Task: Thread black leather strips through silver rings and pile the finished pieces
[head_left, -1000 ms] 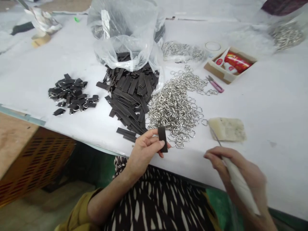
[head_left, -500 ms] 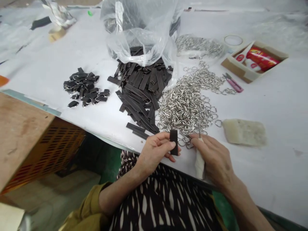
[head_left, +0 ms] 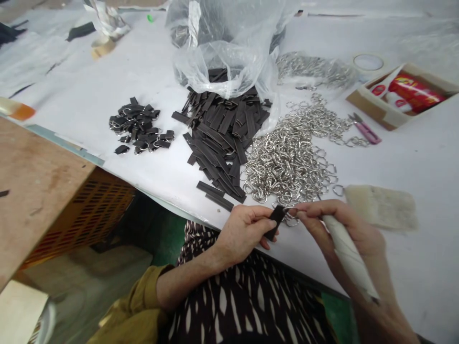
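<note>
A broad table covered in smooth white sheeting (head_left: 150, 76) fills most of the view. At the lower left, a flat brown wooden board (head_left: 39, 191) lies beside its edge, above an orange-yellow slatted plastic crate (head_left: 103, 205). Toward the table's far side, a large crumpled transparent plastic bag (head_left: 233, 28) rests with its mouth at a spread of flat black fabric strips (head_left: 222, 129). Just to the right of that spread is a heap of shiny silver metal rings (head_left: 287, 162). Beyond the heap, a shallow open-topped cardboard box (head_left: 369, 105) holds a red printed packet (head_left: 416, 93).

The person's left hand (head_left: 242, 234) is at the table's near edge, its thumb and fingers pinched firmly on 1 piece. The right hand (head_left: 364, 236) meets it there, thumb and forefinger brought together at the piece's upper end; whether they grip a ring is too small to tell. Left of the strips sits a small cluster of black folded loops with silver rings (head_left: 139, 124). A pale yellowish rectangular block (head_left: 382, 205) lies near the right hand, which also carries a slim white-wrapped handle (head_left: 351, 260) along its palm.

Pink-handled metal snips (head_left: 367, 131) lie near the box. The pinched piece, a short black fabric strip (head_left: 276, 222), is tilted between the 2 hands, just in front of the heap. Beside the block lies 1 loose silver ring (head_left: 338, 190).
</note>
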{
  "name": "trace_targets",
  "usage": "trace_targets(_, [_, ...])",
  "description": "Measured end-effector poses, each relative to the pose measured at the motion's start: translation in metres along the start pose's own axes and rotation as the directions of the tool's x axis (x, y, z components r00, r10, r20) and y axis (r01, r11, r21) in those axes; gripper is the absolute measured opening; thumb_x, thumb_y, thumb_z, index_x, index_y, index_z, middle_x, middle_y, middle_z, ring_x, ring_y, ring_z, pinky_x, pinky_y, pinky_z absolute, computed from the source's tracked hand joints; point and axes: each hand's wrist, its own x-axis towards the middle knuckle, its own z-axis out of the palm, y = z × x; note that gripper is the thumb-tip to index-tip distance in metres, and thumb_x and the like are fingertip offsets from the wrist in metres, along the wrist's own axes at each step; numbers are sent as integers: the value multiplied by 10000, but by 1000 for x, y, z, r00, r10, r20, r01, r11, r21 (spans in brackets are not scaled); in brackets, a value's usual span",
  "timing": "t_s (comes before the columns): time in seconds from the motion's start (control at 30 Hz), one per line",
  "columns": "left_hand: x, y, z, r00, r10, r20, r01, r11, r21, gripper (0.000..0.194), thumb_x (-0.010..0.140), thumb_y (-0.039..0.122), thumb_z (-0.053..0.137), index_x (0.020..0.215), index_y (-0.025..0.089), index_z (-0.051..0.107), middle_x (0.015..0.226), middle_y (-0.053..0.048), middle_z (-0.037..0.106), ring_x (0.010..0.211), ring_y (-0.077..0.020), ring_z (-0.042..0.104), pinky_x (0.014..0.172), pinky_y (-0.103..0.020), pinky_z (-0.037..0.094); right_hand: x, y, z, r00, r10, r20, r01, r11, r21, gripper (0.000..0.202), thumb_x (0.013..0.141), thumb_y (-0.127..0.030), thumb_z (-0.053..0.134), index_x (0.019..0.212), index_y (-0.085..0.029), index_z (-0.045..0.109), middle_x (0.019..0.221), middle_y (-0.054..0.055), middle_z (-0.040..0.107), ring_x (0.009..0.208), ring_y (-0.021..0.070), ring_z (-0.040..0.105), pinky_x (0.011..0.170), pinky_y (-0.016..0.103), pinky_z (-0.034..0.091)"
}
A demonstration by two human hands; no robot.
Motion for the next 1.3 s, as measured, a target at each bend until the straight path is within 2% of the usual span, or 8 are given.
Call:
trace_targets(0.2, [-3, -4, -8, 996, 88, -5, -84, 966, 245, 234, 807, 212, 464, 840, 148, 686, 646, 2, 550, 550, -93, 492, 543, -199, 437, 2, 2, -1, 988, -110, 105, 126, 978, -163, 73, 860, -260, 544, 923, -239, 573, 807, -12, 643, 660, 126, 600, 589, 228, 458])
trace_targets(0.63, [-9, 11, -14, 937, 325, 125, -329, 705, 628, 308, 836, 110, 412, 899, 171, 707, 721, -15, 642, 655, -123, 544, 637, -221, 409, 12, -5, -8, 946, -16, 324, 33, 998, -48, 26, 822, -252, 573, 802, -242, 560, 683, -47, 618, 606, 119, 583, 484, 202, 421])
trace_targets(0.73, [-9, 9, -13, 958, 278, 76, -277, 812, 514, 280, 839, 148, 431, 950, 178, 686, 712, -13, 640, 614, -112, 550, 636, -225, 449, 13, -4, -9, 949, -24, 313, 35, 999, -28, 54, 829, -287, 575, 802, -246, 554, 695, -54, 627, 608, 111, 587, 488, 191, 434])
trace_targets(0.87, [-6, 7, -11, 993, 110, 32, -112, 992, 65, 380, 794, 184, 511, 1170, 172, 559, 764, -29, 657, 690, -142, 621, 632, -256, 516, 11, -5, -8, 986, -44, 161, 61, 993, -102, 87, 833, -330, 590, 886, -263, 579, 787, -39, 664, 668, 122, 619, 532, 202, 459])
trace_targets(0.97, [-1, 5, -11, 999, -35, 42, 44, 967, -252, 509, 721, 198, 606, 1217, 143, 506, 761, -43, 669, 701, -177, 655, 596, -284, 532, 2, -5, -4, 995, -104, -5, 102, 980, -171, 74, 838, -286, 590, 895, -253, 557, 886, -1, 672, 725, 142, 630, 609, 242, 481])
trace_targets(1.07, [3, 3, -14, 997, -75, 15, 74, 911, -406, 585, 675, 205, 664, 1225, 110, 489, 774, -64, 686, 660, -180, 663, 606, -313, 537, -9, -1, 2, 976, -215, 24, 216, 970, -112, 116, 836, -172, 571, 912, -250, 530, 953, 29, 654, 800, 164, 626, 698, 298, 492])
trace_targets(1.17, [4, 5, -15, 998, -68, 18, 68, 877, -475, 517, 656, 204, 688, 1145, 99, 555, 760, -62, 689, 652, -162, 660, 654, -304, 525, -11, 4, 8, 905, -392, 166, 401, 916, -24, 198, 824, -88, 536, 942, -245, 515, 1066, 51, 638, 928, 199, 604, 743, 347, 491])
trace_targets(1.3, [4, 10, -12, 996, -61, -71, 7, 809, -587, 305, 605, 161, 724, 895, 109, 645, 620, 10, 643, 563, -83, 597, 659, -217, 481, 0, 5, 16, 743, -627, 233, 668, 714, -209, 155, 836, -61, 485, 892, -201, 520, 1049, 104, 659, 930, 235, 603, 734, 371, 488])
